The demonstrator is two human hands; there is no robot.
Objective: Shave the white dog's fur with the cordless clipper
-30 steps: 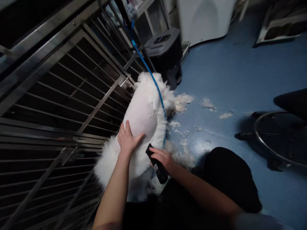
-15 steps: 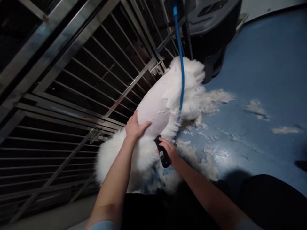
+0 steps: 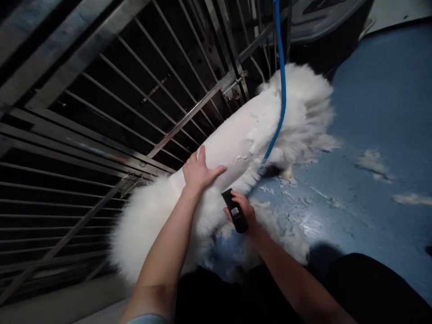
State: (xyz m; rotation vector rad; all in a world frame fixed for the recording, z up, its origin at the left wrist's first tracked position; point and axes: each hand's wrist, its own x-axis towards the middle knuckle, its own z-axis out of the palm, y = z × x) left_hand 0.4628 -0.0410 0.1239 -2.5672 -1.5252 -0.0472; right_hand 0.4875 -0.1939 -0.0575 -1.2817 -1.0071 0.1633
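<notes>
A white fluffy dog stands on the blue floor beside metal cages, its back shaved smooth and its head end and tail still thick with fur. My left hand lies flat on the shaved back, fingers spread. Just to its right, my right hand is wrapped round a black hair clipper, whose head points up against the dog's flank. A blue leash runs from above down across the dog's neck.
Steel cage doors fill the left side. Clumps of cut white fur lie scattered on the blue floor. A dark bin stands behind the dog. My dark-clothed legs are at the bottom.
The camera has moved closer and lower toward the dog. My left hand slid a little further along the shaved back. The clipper stays at the flank in my right hand.
</notes>
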